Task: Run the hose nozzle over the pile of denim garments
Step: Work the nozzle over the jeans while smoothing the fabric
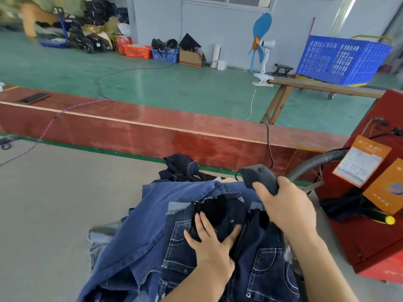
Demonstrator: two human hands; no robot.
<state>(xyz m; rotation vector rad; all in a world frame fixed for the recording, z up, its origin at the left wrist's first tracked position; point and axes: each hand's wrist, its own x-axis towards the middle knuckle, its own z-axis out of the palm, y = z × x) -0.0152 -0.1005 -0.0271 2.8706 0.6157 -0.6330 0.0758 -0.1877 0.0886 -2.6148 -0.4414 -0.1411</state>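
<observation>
A pile of blue denim garments (152, 232) lies on the grey table (54, 203) right in front of me. My left hand (209, 238) lies flat on dark jeans on top of the pile, fingers spread. My right hand (285, 208) grips the dark grey hose nozzle (259, 175), which is raised above the far right corner of the pile. A black ribbed hose (314, 162) runs from the nozzle up to the red machine (370, 236) on the right.
A long red board (152, 131) borders the table's far edge, with a phone (32, 98) on it. A black cable (269, 144) hangs over the board. Beyond are a green floor, a blue crate (342, 59), a standing fan (263, 51) and baskets.
</observation>
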